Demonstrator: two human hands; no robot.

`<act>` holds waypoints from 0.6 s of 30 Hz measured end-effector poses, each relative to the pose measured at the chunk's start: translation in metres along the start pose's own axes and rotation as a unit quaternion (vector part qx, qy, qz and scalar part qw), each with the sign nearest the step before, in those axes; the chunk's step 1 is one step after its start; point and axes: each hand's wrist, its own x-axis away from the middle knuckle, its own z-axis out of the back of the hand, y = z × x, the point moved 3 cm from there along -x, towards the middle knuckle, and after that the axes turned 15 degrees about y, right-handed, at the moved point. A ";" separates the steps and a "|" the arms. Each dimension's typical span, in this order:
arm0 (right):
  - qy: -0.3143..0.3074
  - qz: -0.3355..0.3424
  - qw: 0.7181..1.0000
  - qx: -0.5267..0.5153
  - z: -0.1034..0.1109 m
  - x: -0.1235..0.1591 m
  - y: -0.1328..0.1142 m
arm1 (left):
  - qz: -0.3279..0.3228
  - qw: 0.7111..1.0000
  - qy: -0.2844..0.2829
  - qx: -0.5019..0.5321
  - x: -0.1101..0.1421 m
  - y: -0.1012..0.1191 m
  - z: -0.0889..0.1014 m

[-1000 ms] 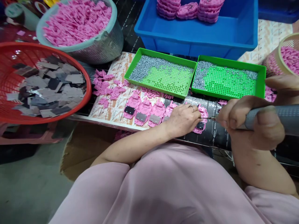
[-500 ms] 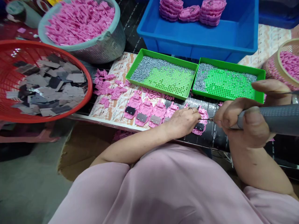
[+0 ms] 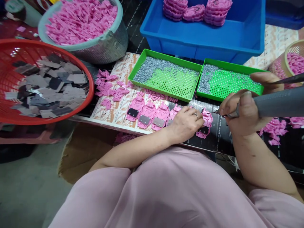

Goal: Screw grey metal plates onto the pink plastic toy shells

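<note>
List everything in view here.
Basket: one, red, left
Plates: many, grey and black, inside it
Tub: one, grey-green, upper left
Small pieces: many, pink, in tub, on bench
Bin: one, blue, top
Stacks: three, pink, in bin
Box: one, dark blue, top right
Trays: two, green, centre
Screw-like bits: many, silvery, in trays
Panels: at least five, pink, in front of trays
Second basket: one, cream, right
Cardboard: one, brown, under bench
Stand: one, pink, lower left
Driver: one, grey, right
Left hand: one, by panels
Right hand: one, holding driver

Narrow gap between pink casing and right grip, screwdriver bit across it, green tray behind.
</note>
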 end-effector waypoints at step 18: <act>-0.018 0.020 0.999 -0.046 -0.007 -0.013 -0.014 | -0.063 0.996 -0.016 0.065 0.011 0.021 -0.020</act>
